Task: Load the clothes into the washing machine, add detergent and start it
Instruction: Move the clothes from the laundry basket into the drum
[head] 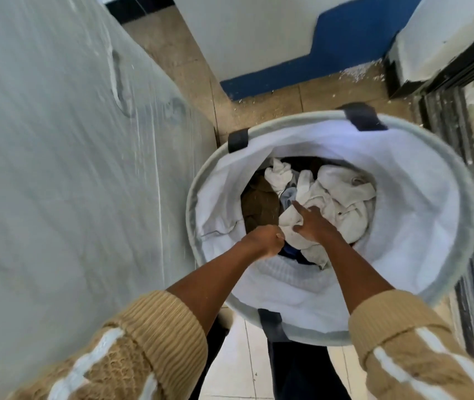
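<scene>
A round grey laundry basket (pixel 446 180) with a white lining and dark handles stands on the floor below me. Inside lies a heap of clothes: white towels (pixel 342 197), a brown garment (pixel 260 203) and something blue under my hands. Both arms reach into the basket. My left hand (pixel 264 241) is curled into a fist at the near edge of the heap; whether it grips cloth is hidden. My right hand (pixel 312 223) lies on the white cloth with the index finger stretched forward.
A large appliance wrapped in clear plastic film (pixel 65 168) fills the left side, close to the basket. Beyond are a tiled floor (pixel 259 102), a white wall with a blue base (pixel 310 62), and a dark metal door frame (pixel 443 111) on the right.
</scene>
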Demonstrator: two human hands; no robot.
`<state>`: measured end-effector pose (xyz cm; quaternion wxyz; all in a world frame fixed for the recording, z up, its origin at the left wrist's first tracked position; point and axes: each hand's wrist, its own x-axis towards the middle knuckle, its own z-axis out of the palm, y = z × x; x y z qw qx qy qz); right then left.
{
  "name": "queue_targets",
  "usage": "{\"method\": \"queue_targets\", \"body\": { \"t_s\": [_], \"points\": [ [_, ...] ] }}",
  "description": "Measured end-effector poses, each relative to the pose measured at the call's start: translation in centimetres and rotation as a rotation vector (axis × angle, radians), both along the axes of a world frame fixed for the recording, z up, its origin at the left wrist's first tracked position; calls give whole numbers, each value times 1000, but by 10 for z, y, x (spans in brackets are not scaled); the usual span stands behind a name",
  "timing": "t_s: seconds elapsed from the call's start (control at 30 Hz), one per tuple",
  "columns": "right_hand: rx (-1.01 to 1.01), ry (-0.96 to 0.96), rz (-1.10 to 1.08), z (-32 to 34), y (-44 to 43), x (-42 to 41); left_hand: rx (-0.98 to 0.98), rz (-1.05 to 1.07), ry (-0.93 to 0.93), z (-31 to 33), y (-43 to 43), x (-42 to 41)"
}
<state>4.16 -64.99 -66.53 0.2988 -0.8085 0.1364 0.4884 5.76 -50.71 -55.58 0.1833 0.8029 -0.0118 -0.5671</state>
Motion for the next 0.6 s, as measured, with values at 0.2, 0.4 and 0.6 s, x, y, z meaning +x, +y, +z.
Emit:
{"method": "queue_targets", "body": {
  "t_s": [0.2, 0.4, 0.6],
  "points": [
    [-157, -268, -292, 13, -12, -13, 36, -73, -7, 2, 6, 12],
    [209, -223, -1007, 170, -20, 10, -50, 23, -36, 92, 13, 31],
    [769, -294, -1145, 372, -2, 21, -339, 199, -14, 239, -11, 45]
  ]
}}
